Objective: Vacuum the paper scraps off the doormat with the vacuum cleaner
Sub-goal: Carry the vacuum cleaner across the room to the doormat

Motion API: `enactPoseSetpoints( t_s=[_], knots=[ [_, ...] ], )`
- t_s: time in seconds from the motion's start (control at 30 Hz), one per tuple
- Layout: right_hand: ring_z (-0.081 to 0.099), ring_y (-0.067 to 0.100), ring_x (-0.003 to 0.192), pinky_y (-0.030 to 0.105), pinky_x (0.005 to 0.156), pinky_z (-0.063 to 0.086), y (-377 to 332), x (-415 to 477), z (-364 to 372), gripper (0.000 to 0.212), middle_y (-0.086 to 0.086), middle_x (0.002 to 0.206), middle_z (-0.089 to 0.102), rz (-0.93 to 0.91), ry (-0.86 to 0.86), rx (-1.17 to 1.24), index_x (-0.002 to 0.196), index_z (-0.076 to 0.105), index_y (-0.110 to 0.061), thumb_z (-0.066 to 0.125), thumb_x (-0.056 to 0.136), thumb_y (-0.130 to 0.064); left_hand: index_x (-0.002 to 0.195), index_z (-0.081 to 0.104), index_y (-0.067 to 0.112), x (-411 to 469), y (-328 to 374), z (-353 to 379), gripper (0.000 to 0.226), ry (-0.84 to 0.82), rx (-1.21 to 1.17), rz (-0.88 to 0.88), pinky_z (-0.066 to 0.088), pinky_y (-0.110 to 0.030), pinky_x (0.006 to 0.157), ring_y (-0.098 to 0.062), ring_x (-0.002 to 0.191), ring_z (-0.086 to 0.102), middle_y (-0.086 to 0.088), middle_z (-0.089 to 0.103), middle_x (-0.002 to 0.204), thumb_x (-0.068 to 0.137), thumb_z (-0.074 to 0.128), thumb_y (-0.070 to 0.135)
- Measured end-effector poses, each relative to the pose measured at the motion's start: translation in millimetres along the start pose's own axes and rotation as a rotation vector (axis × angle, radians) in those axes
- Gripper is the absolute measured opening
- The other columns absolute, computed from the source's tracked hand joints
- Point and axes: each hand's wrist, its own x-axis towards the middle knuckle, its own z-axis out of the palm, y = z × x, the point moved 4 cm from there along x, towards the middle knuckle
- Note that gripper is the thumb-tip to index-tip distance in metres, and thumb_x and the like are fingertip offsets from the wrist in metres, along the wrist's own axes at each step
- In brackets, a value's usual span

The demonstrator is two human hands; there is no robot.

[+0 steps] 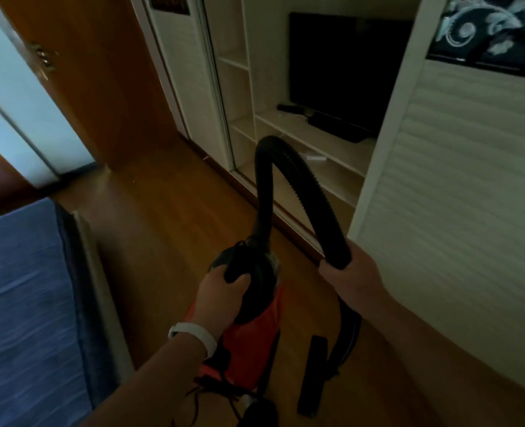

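Observation:
A red and black vacuum cleaner (252, 334) hangs above the wooden floor in the lower middle. My left hand (221, 291), with a white band on its wrist, is closed around the vacuum's black top handle. A black ribbed hose (289, 167) arches up from the body and comes down to my right hand (350, 272), which grips it near its end. A flat black floor nozzle (313, 374) lies below my right hand. No doormat or paper scraps are in view.
A blue-covered bed (24, 303) fills the left side. A wardrobe with open shelves (301, 134) and a dark television (344, 75) stands ahead on the right. A brown door (95, 81) is open at the upper left. Wooden floor (169, 217) runs between the bed and the wardrobe.

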Motion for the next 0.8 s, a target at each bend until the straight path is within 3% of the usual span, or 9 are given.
enactPoseSetpoints(
  t_s=[0.1,0.2,0.3,0.4,0.53,0.67,0.8],
  knots=[
    [0.048,-0.002,0.043,0.013,0.043,0.039,-11.0,45.3,26.9,0.033,-0.005,0.064,0.053,-0.005,-0.025,-0.033,0.081,0.048,-0.037,0.071,0.085,-0.013,0.097,0.062,-0.005,51.8,-3.6,-16.6,0.031,0.002,-0.047,-0.016,0.045,-0.034,0.055,-0.031,0.062,0.059,-0.026,0.066,0.08,0.091,0.063,0.026],
    [0.05,0.0,0.046,0.011,0.043,0.039,-27.4,90.3,64.4,0.038,-0.007,0.063,0.053,-0.009,-0.055,-0.043,0.084,0.048,-0.042,0.071,0.086,-0.011,0.094,0.065,0.002,105.9,-4.4,-42.5,0.026,0.002,-0.099,-0.021,0.051,-0.039,0.056,-0.046,0.075,0.066,-0.027,0.068,0.084,0.09,0.064,0.027],
    [0.049,0.002,0.047,0.014,0.044,0.04,-46.8,135.4,105.3,0.031,-0.008,0.061,0.051,-0.008,-0.097,-0.06,0.079,0.049,-0.036,0.07,0.084,-0.014,0.092,0.064,0.014,151.7,-1.4,-72.9,0.015,0.029,-0.093,-0.027,0.054,-0.044,0.053,-0.039,0.072,0.068,-0.02,0.07,0.082,0.09,0.063,0.029],
    [0.043,-0.002,0.042,0.012,0.042,0.036,-69.7,173.8,137.7,0.026,-0.007,0.059,0.048,-0.028,-0.11,-0.045,0.075,0.051,-0.027,0.069,0.084,-0.012,0.095,0.063,0.007,189.9,1.8,-100.9,0.021,0.053,-0.125,-0.039,0.044,-0.034,0.051,-0.03,0.059,0.061,-0.023,0.068,0.08,0.091,0.061,0.028],
    [0.044,-0.001,0.045,0.012,0.044,0.036,-89.8,217.7,172.1,0.02,-0.003,0.063,0.051,-0.044,-0.158,-0.038,0.075,0.053,-0.016,0.069,0.085,-0.014,0.094,0.064,0.002,227.4,0.3,-137.0,0.024,0.101,-0.164,-0.069,0.045,-0.033,0.053,-0.028,0.063,0.061,-0.025,0.068,0.086,0.091,0.063,0.026],
    [0.046,0.002,0.047,0.014,0.045,0.038,-101.4,268.9,211.3,0.021,-0.002,0.063,0.052,-0.028,-0.23,0.006,0.074,0.051,-0.014,0.069,0.084,-0.012,0.084,0.057,-0.002,268.5,-6.3,-164.7,0.026,0.153,-0.154,-0.105,0.037,-0.029,0.045,-0.019,0.051,0.052,-0.013,0.057,0.065,0.091,0.062,0.021],
    [0.043,0.002,0.048,0.01,0.046,0.036,-110.4,322.1,246.6,0.029,-0.002,0.065,0.049,-0.052,-0.278,0.067,0.069,0.046,-0.016,0.068,0.086,-0.01,0.095,0.062,-0.004,309.3,-14.6,-173.8,0.025,0.219,-0.191,-0.161,0.045,-0.032,0.053,-0.024,0.06,0.058,-0.017,0.065,0.075,0.091,0.062,0.021]
  ],
)
